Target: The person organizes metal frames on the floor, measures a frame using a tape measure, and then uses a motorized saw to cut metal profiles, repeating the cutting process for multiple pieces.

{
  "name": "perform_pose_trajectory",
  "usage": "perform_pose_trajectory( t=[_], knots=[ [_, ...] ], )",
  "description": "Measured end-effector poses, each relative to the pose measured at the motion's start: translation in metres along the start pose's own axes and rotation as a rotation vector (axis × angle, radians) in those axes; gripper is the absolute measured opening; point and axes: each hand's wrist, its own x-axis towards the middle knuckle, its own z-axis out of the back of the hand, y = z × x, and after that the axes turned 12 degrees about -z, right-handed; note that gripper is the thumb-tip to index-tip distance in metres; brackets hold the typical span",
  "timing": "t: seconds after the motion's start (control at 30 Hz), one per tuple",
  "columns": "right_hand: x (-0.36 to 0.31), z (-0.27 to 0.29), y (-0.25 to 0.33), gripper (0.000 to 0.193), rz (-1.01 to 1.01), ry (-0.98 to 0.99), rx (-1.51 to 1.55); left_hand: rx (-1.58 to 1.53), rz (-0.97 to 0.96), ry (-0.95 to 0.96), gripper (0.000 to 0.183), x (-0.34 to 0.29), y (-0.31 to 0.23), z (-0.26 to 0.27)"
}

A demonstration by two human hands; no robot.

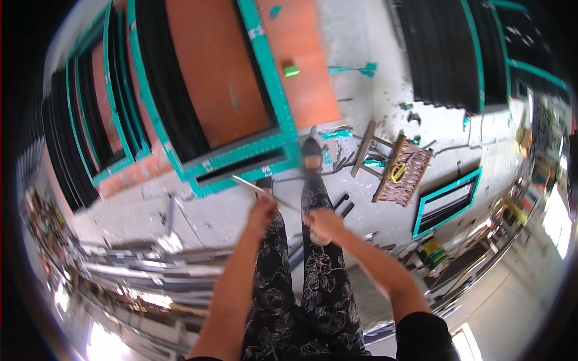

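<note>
I stand over a large window-like frame with black and teal edges (263, 63), which lies on an orange sheet. My left hand (263, 213) is closed around a thin, light-coloured strip (247, 183), whose far end points up and left towards the frame's near corner. The strip's other end runs across to my right hand (325, 224), where motion blurs it. My right hand is closed too, with a small whitish round thing (320, 239) showing under its fingers; its kind is unclear. Both hands are held in front of my legs.
A wooden stool with a woven seat (404, 171) stands right of centre, a yellow ring-shaped thing (398, 173) on it. A small teal-edged frame (447, 201) lies beyond. Long metal profiles (156, 271) are stacked at lower left. Dark profiles (436, 54) fill the upper right.
</note>
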Motion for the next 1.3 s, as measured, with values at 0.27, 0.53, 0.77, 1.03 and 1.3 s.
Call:
perform_pose_trajectory(
  t=[0.27,0.53,0.77,1.03,1.3],
  knots=[
    [-0.186,-0.14,0.05,0.038,-0.225,-0.082,1.207,0.462,0.101,0.267,0.015,-0.194,-0.007,-0.008],
    [-0.273,-0.216,0.121,0.041,0.099,-0.081,1.637,0.518,0.03,0.244,0.009,-0.228,-0.063,0.032],
    [-0.369,-0.288,0.058,0.047,-0.092,-0.231,2.017,0.821,-0.008,0.462,0.007,-0.231,-0.002,-0.074],
    [-0.523,-0.48,-0.032,0.036,-0.091,-0.493,2.539,1.164,0.231,0.863,0.015,-0.422,0.279,-0.094],
    [-0.609,-0.598,-0.066,0.033,-0.17,-1.086,3.057,1.772,0.972,1.422,0.027,-0.624,0.463,0.038]
  ],
)
